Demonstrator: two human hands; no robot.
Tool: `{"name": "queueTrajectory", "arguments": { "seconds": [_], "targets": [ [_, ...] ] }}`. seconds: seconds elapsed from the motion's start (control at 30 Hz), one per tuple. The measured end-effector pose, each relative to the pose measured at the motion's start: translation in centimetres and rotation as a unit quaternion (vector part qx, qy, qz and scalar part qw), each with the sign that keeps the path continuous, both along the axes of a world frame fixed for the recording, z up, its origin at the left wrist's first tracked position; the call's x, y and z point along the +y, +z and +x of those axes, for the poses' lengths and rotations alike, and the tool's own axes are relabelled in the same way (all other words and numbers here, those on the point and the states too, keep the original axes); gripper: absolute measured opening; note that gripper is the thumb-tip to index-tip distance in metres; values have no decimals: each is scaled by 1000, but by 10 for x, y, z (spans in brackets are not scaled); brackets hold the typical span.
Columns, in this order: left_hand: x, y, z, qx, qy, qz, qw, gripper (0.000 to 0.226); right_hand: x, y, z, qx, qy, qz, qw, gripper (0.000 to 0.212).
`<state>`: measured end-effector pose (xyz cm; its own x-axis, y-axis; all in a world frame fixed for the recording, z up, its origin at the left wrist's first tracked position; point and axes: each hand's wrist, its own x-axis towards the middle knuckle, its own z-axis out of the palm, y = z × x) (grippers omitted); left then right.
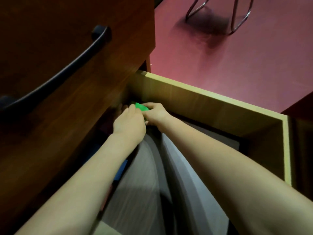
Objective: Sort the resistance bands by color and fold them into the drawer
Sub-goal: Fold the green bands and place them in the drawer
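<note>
Both my hands reach deep into the open drawer [220,106], at its far left corner under the cabinet front. A folded green resistance band [142,107] sits between them. My right hand [155,113] pinches its top edge with fingers and thumb. My left hand [130,123] presses against it from the near side, fingers closed on it. Most of the band is hidden by the hands. Something blue [122,168] and something red [108,195] lie along the drawer's left side, partly hidden by my left forearm; I cannot tell if they are bands.
The drawer has light wooden walls and a grey bottom [177,167]. A dark brown cabinet front with a black curved handle [67,68] overhangs on the left. Red floor [237,61] lies beyond, with chrome chair legs [237,19] at the top.
</note>
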<state>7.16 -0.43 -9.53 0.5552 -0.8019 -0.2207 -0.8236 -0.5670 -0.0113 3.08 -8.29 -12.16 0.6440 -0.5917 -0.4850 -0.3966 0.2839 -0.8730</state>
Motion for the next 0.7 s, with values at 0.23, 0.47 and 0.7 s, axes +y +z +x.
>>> {"name": "queueTrajectory", "arguments": {
  "seconds": [0.23, 0.47, 0.7],
  "targets": [
    [-7, 4, -6, -13, 21, 88, 996, 49, -9, 6, -5, 95, 85, -260, 957, 54],
    [6, 41, -82, -6, -39, 7, 999, 44, -10, 74, -115, 88, 113, -222, 964, 25],
    [53, 133, -203, 219, -125, -156, 955, 33, 56, 167, -254, 2, 29, -148, 989, 16]
  ]
}}
